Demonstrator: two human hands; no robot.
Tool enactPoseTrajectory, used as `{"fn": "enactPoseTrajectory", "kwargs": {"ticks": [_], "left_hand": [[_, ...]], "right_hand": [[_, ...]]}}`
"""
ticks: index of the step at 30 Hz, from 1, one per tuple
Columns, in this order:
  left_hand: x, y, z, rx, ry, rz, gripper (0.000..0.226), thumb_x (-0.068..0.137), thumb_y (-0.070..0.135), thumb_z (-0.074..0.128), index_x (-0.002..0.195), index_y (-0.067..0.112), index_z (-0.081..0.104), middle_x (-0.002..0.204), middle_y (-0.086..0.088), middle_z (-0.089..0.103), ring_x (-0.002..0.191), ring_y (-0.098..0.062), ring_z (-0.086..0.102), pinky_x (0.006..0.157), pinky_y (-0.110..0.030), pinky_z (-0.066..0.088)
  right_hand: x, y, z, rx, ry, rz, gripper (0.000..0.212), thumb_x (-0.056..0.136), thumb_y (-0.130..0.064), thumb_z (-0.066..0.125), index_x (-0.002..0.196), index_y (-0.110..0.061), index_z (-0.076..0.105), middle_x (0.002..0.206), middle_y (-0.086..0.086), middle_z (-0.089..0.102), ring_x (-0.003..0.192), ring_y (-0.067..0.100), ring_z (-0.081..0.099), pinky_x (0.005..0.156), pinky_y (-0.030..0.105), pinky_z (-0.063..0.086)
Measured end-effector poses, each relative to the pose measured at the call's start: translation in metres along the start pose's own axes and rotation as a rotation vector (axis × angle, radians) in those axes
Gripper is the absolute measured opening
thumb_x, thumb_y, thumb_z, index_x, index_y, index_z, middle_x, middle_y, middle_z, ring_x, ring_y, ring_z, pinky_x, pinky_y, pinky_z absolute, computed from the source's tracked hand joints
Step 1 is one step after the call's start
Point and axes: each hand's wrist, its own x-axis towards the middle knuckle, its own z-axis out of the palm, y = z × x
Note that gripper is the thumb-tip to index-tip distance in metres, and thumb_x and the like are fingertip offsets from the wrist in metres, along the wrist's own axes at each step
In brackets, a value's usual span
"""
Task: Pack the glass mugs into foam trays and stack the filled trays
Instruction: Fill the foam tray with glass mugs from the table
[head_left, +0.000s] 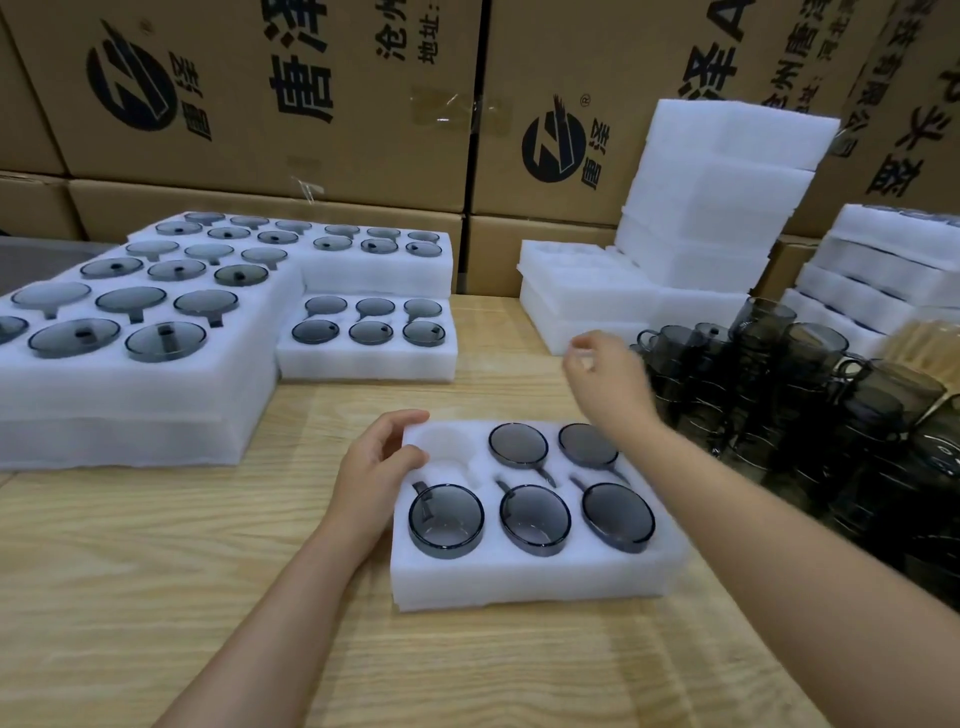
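Observation:
A white foam tray (530, 577) lies on the wooden table in front of me. Several smoky glass mugs (535, 519) sit in its pockets, and the far-left pocket (447, 444) holds nothing. My left hand (376, 467) grips the tray's far-left corner, thumb on top. My right hand (605, 376) hovers above the table beyond the tray, fingers loosely curled with nothing in them, beside a cluster of loose dark glass mugs (779, 384) at the right.
Stacks of filled foam trays (156, 374) stand at the left, with one lower filled tray (363, 358) behind the middle. Unfilled foam trays (717, 208) are piled at the back right. Cardboard boxes (311, 93) wall off the back of the table (156, 571).

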Motion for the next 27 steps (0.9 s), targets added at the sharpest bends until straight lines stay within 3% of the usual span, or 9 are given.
{"fn": "enactPoseTrajectory", "kwargs": {"ticks": [4,7,11,16,19,23,25,27], "left_hand": [[0.002,-0.001,0.0,0.001,0.012,0.005,0.041,0.06,0.015,0.057,0.098,0.026,0.068,0.084,0.007,0.066,0.079,-0.016,0.059,0.073,-0.036,0.046],[0.002,0.0,0.001,-0.002,0.008,0.004,0.04,0.06,0.015,0.057,0.096,0.026,0.068,0.084,0.005,0.066,0.079,-0.016,0.059,0.072,-0.035,0.047],[0.003,-0.002,0.0,-0.005,0.008,0.004,0.04,0.06,0.014,0.057,0.097,0.026,0.068,0.086,0.004,0.066,0.08,-0.018,0.058,0.073,-0.038,0.046],[0.003,-0.002,-0.001,-0.002,0.0,0.011,0.04,0.06,0.015,0.057,0.096,0.027,0.068,0.085,0.006,0.067,0.08,-0.018,0.058,0.073,-0.037,0.047],[0.003,-0.003,-0.001,-0.001,0.002,0.017,0.04,0.06,0.015,0.057,0.097,0.026,0.068,0.085,0.004,0.066,0.081,-0.017,0.058,0.073,-0.035,0.046],[0.002,-0.002,-0.001,-0.008,0.0,0.02,0.038,0.061,0.015,0.058,0.096,0.026,0.067,0.085,0.005,0.065,0.081,-0.017,0.058,0.073,-0.034,0.046],[0.002,-0.001,0.0,-0.013,0.001,0.015,0.037,0.062,0.016,0.057,0.097,0.026,0.067,0.087,0.004,0.065,0.082,-0.017,0.058,0.074,-0.035,0.046],[0.001,0.002,0.001,-0.022,0.012,0.01,0.032,0.067,0.019,0.057,0.096,0.025,0.068,0.092,0.001,0.065,0.086,-0.019,0.058,0.079,-0.037,0.045]], "right_hand": [[0.044,0.044,-0.033,-0.239,0.108,0.14,0.031,0.091,-0.018,0.045,0.12,-0.01,0.052,0.13,0.011,0.047,0.109,0.034,0.053,0.083,0.038,0.041],[0.066,0.065,-0.042,-0.355,-0.006,0.165,0.026,0.094,-0.016,0.044,0.111,-0.001,0.056,0.127,0.017,0.043,0.11,0.036,0.049,0.087,0.039,0.04],[0.079,0.074,-0.045,-0.492,-0.207,0.125,0.026,0.092,-0.009,0.043,0.102,0.006,0.062,0.111,0.026,0.058,0.102,0.038,0.054,0.083,0.038,0.044],[0.085,0.072,-0.044,-0.657,-0.253,0.097,0.029,0.095,-0.002,0.037,0.101,0.006,0.064,0.106,0.022,0.062,0.093,0.034,0.057,0.075,0.037,0.047],[0.085,0.067,-0.045,-0.588,-0.143,0.128,0.024,0.095,-0.004,0.038,0.099,0.007,0.059,0.1,0.025,0.061,0.085,0.033,0.055,0.065,0.032,0.037],[0.073,0.048,-0.049,-0.3,0.066,0.057,0.014,0.095,-0.009,0.039,0.094,-0.002,0.051,0.087,0.019,0.056,0.071,0.029,0.052,0.055,0.029,0.033],[0.059,0.033,-0.049,-0.119,0.1,0.021,0.007,0.095,-0.017,0.042,0.1,-0.012,0.041,0.084,0.011,0.054,0.066,0.021,0.048,0.05,0.028,0.03],[0.041,0.012,-0.046,0.059,0.066,-0.011,0.014,0.096,-0.028,0.044,0.104,-0.019,0.036,0.079,0.008,0.056,0.067,0.026,0.054,0.051,0.03,0.037]]}}
